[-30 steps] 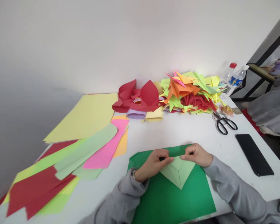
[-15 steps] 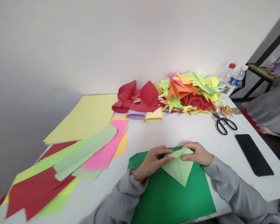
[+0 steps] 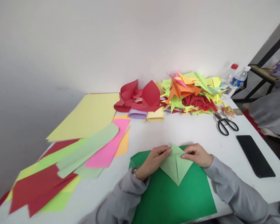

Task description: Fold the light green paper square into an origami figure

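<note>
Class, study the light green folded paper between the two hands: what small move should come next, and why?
Probably press the upper folds flat, sliding outward from the centre crease. The left hand and right hand each pinch an upper edge of the light green paper, whose flaps meet at a point.

Left hand and right hand low, close together, palms down, fingers curled, thumb and forefinger tips pinched. 2 forearms in grey sleeves angle inward from bottom edge, wrists slightly bent.
</note>
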`<state>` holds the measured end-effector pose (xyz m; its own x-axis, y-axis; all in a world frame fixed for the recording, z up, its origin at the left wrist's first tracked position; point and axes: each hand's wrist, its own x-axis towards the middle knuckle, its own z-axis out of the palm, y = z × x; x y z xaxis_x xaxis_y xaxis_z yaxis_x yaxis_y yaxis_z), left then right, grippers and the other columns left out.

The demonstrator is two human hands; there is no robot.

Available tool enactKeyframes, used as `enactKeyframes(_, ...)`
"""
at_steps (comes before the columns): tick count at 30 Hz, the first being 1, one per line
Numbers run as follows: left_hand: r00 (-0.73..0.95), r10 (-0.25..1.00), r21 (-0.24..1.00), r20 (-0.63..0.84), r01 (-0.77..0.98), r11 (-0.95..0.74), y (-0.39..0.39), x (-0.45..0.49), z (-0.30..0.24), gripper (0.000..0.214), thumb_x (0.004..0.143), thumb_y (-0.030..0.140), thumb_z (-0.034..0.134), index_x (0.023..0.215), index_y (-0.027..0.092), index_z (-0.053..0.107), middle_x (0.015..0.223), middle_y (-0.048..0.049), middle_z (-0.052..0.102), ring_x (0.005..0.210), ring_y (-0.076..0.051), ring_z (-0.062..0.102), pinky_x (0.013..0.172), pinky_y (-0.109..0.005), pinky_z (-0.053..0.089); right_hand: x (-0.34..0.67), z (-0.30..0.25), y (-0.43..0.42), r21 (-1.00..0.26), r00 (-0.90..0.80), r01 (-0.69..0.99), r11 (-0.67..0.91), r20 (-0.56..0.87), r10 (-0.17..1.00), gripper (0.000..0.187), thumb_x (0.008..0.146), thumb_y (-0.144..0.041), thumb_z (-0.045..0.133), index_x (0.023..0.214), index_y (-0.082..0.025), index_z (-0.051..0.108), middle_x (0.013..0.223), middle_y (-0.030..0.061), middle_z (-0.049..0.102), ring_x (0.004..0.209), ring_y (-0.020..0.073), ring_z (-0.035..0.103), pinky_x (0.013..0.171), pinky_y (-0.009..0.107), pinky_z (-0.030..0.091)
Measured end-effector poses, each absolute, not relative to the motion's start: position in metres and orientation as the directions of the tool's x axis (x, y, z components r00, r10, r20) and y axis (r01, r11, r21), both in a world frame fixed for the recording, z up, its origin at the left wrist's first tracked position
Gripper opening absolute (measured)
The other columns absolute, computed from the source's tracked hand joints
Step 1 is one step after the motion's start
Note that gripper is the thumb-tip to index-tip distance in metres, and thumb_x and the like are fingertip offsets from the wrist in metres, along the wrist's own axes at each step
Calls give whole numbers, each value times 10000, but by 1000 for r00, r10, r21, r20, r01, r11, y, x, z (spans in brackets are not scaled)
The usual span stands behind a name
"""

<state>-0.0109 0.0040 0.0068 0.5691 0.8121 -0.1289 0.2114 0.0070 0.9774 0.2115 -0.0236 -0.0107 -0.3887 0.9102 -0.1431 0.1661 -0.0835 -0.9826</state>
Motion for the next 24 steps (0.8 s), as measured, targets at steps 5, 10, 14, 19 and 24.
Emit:
enactKeyframes(5, 430, 901, 997, -52, 73, 23, -1, -6, -2, 265, 856, 453, 540, 877, 200, 462, 771, 27, 444, 686, -127, 419, 628, -243, 362, 209, -11, -25, -993, -323, 98, -72, -100, 941, 403, 725, -513, 730, 924, -171, 654, 661, -28, 535, 547, 91, 447, 515, 236, 362)
enactKeyframes(10, 452, 891, 999, -28, 30, 16, -2, -5, -6, 263, 866, 446, 548, 866, 203, 448, 758, 35, 406, 680, -124, 403, 636, -244, 358, 210, -12, -25, -997, -246, 75, 5, -13, 969, 394, 771, -516, 691, 998, -211, 586, 709, -20, 572, 628, 124, 530, 593, 253, 434)
enactKeyframes(14, 445, 895, 1000, -21, 8, 20, -1, -7, -6, 272, 868, 452, 555, 879, 208, 434, 761, 35, 417, 678, -123, 406, 629, -240, 349, 212, -7, -24, -964, -292, 227, 140, 69, 954, 293, 844, -483, 618, 932, -204, 625, 856, 45, 658, 798, 175, 601, 753, 307, 477)
enactKeyframes(19, 480, 877, 999, 0, 39, -21, -1, -8, -7, 240, 891, 438, 527, 895, 203, 481, 732, 36, 431, 657, -122, 402, 616, -242, 352, 213, -2, -23, -935, -343, 287, 208, 102, 934, 325, 856, -461, 612, 1067, -214, 625, 1065, 69, 672, 982, 207, 615, 895, 339, 466)
enactKeyframes(24, 513, 858, 989, 7, 125, -83, -1, -10, -7, 277, 899, 438, 521, 988, 185, 591, 797, -4, 520, 717, -141, 455, 658, -263, 382, 213, -3, -23, -948, -328, 274, 164, 68, 942, 316, 852, -499, 603, 962, -204, 636, 951, 52, 681, 892, 191, 622, 849, 324, 470)
